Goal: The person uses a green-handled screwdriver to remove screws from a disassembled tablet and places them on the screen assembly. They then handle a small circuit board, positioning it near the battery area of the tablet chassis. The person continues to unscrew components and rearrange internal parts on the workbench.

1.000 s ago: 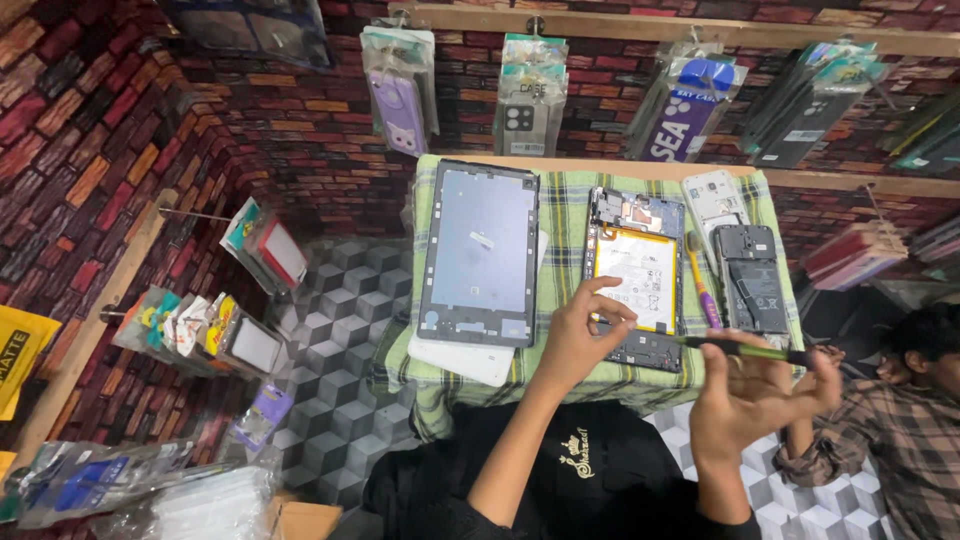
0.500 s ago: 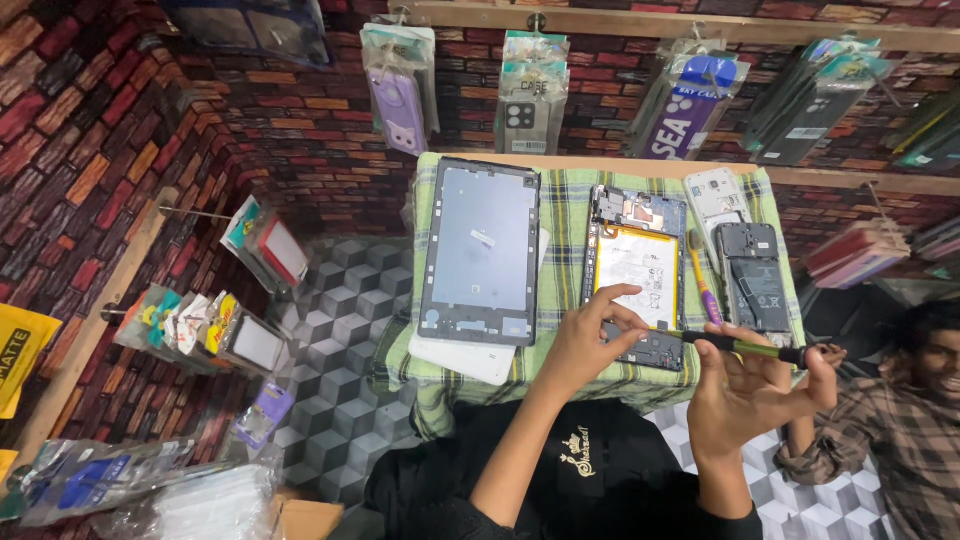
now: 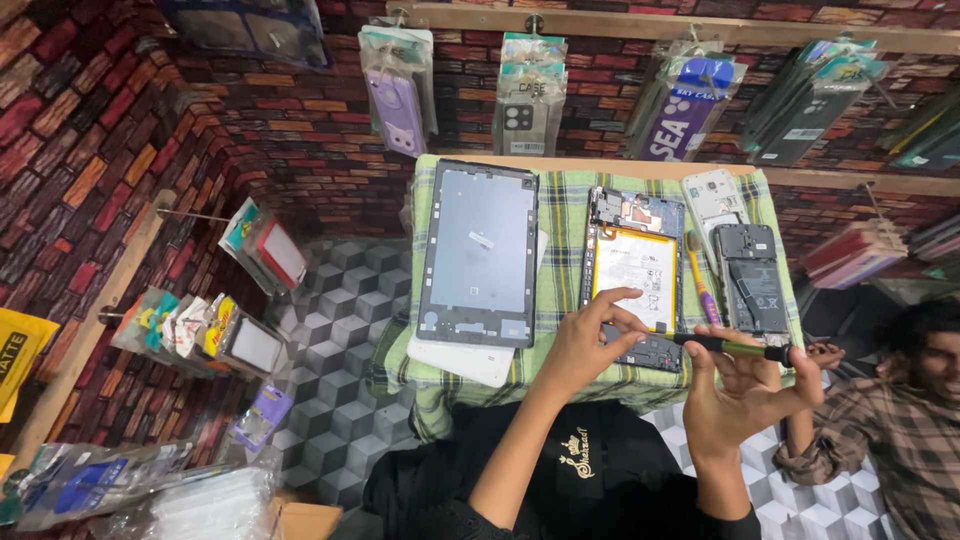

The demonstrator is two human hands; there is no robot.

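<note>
A person's right hand [image 3: 745, 385] pinches a screwdriver [image 3: 735, 346], tip at the opened tablet [image 3: 634, 278] on a checked cloth [image 3: 565, 225]; the left hand [image 3: 590, 340], fingers loosely spread, rests on the tablet's lower edge.

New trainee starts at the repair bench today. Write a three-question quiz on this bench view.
1. True or false: the right hand holds a screwdriver.
2. What does the left hand rest on? A) the opened tablet with a white battery B) the grey tablet frame C) the opened phone
3. Fill in: the devices lie on a green checked ____.

Key: 1 true; 2 A; 3 cloth.
</note>
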